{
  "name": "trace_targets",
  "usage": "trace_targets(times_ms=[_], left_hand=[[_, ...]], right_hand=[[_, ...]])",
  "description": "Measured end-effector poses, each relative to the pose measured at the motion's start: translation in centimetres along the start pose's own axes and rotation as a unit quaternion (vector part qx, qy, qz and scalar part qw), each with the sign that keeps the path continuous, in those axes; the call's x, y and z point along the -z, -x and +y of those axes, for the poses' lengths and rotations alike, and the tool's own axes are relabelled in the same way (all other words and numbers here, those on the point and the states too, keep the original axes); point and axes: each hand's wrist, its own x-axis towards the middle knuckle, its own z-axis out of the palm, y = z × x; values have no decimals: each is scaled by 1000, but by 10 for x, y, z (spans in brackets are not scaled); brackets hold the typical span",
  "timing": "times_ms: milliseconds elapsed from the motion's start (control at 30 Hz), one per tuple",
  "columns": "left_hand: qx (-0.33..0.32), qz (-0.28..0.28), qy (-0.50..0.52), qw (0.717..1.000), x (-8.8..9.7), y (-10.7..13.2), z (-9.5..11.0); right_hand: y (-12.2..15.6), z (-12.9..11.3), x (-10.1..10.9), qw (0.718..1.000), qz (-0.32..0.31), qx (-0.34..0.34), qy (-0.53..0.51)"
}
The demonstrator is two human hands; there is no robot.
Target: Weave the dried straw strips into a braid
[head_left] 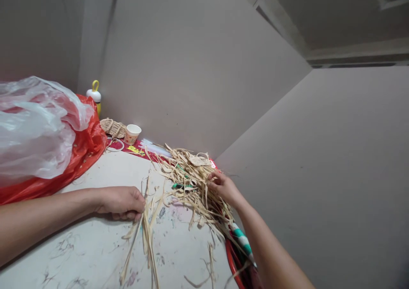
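Left hand (126,204) clamped on straw bunch (147,233), likely keeping strands together; right hand (223,189) at straw pile (188,170), can't tell whether grip closed.

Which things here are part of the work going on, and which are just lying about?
In use:
left hand, gripping dry strips
right hand, at the strip heap
table

Apparently just lying about:
paper cup
bottle
white plastic bag
red plastic bag

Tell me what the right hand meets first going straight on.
The right hand would likely meet the heap of dried plant strips directly beyond its fingers; they may already touch it.
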Motion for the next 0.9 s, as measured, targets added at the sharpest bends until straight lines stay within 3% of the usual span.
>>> trace_targets(times_ms=[100, 200, 267, 333, 433, 500, 567, 700, 800, 900], left_hand=[[-6, -2, -1, 1000, 1, -1, -2], [-9, -1, -2, 1000, 0, -1, -3], [-8, 1, -4, 1000, 0, 0, -2], [-5, 3, -10, 1000, 0, 0, -1], [-4, 5, -14, 1000, 0, 0, -1], [-6, 6, -10, 1000, -1, 0, 0], [-5, 7, -8, 1000, -1, 0, 0], [-6, 6, -9, 1000, 0, 0, -1], [-8, 1, -7, 1000, 1, -1, -2], [-13, 0, -6, 1000, 1, 0, -2]], right_hand=[[12, -10, 13, 994, -38, 8, -98], [24, -17, 26, 972, -73, -10, -224], [29, -16, 31, 962, -123, -36, -241], [31, -10, 33, 968, -140, -64, -198], [29, 7, 34, 993, -11, -58, -102], [27, 18, 35, 994, 78, -33, -65], [28, 23, 34, 992, 108, -12, -58], [35, 12, 19, 992, 104, 34, -57], [38, -6, -1, 997, 41, 50, 29], [35, -15, -17, 991, -20, 24, 128]])
